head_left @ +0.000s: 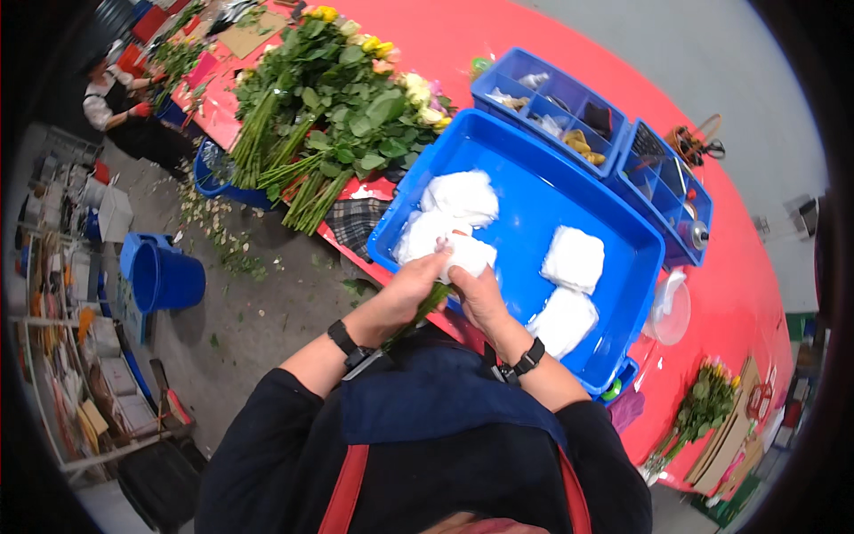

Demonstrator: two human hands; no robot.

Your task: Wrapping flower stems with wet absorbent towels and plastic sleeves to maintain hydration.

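Note:
Over the near left part of a blue plastic tray point(614, 214), my left hand point(416, 283) and my right hand point(480, 295) are close together. Between them is a white pad point(471, 253) that looks like wet cotton wadding, with both sets of fingers closed on it. Green stems point(434, 301) come out below the pad, between my palms, and point back toward my apron. More white pads lie in the tray: one point(461, 198) just beyond my hands, others point(574, 258) to the right. My fingers hide where the stems meet the pad.
Bunches of roses point(347, 116) lie at the left on the red table point(743, 267). Beyond the tray stand blue divided boxes point(556, 102). A clear tub point(672, 311) and a smaller bouquet point(707, 400) are at right. Blue bucket point(165, 276) on the floor; another person point(133, 116) far left.

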